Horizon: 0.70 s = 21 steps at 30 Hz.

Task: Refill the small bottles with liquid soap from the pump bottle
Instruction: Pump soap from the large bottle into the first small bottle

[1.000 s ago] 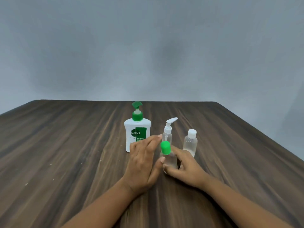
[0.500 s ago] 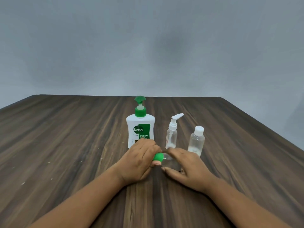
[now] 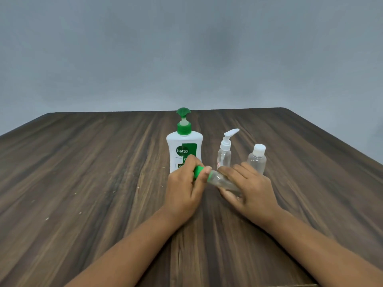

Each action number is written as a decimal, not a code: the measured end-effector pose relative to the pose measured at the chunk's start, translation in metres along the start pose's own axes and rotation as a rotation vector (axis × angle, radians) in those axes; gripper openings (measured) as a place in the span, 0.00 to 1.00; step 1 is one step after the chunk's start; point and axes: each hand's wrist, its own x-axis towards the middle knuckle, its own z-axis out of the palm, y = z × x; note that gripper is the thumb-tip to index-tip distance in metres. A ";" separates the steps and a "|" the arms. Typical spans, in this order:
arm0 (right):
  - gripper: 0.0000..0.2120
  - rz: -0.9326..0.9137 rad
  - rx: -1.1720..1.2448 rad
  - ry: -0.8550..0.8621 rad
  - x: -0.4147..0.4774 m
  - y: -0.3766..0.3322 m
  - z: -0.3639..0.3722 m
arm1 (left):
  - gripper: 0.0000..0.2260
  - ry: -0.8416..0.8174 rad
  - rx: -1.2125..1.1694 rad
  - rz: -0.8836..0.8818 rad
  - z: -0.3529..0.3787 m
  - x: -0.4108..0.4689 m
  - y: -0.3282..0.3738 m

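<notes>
Small clear bottle (image 3: 222, 181) tilted nearly on its side just above the dark wood tabletop (image 3: 93, 183), neck pointing left. Right hand (image 3: 250, 189) wrapped around its body, fingers (image 3: 241, 172) curled shut on it. Left hand (image 3: 184, 189) pinching the green cap (image 3: 198, 171), thumb and fingers clamped on it. Behind, upright on the tabletop: white Dettol pump bottle (image 3: 184, 146), small clear pump bottle (image 3: 224, 152), then a clear white-capped bottle (image 3: 257, 158) rightmost.

Dettol pump bottle (image 3: 184, 149) upright; clear small bottle (image 3: 220, 180) tilted, green cap (image 3: 198, 172) on; two clear bottles (image 3: 224, 156) (image 3: 257, 159) upright right of it
</notes>
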 end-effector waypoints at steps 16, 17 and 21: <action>0.20 0.213 0.456 -0.092 -0.003 0.013 0.004 | 0.12 -0.278 0.068 0.233 -0.015 0.008 -0.008; 0.19 0.196 0.472 -0.110 -0.003 0.013 0.003 | 0.11 -0.287 0.092 0.252 -0.017 0.008 -0.011; 0.14 0.078 0.316 -0.142 -0.003 0.011 0.002 | 0.18 -0.183 0.249 0.252 -0.018 0.003 -0.019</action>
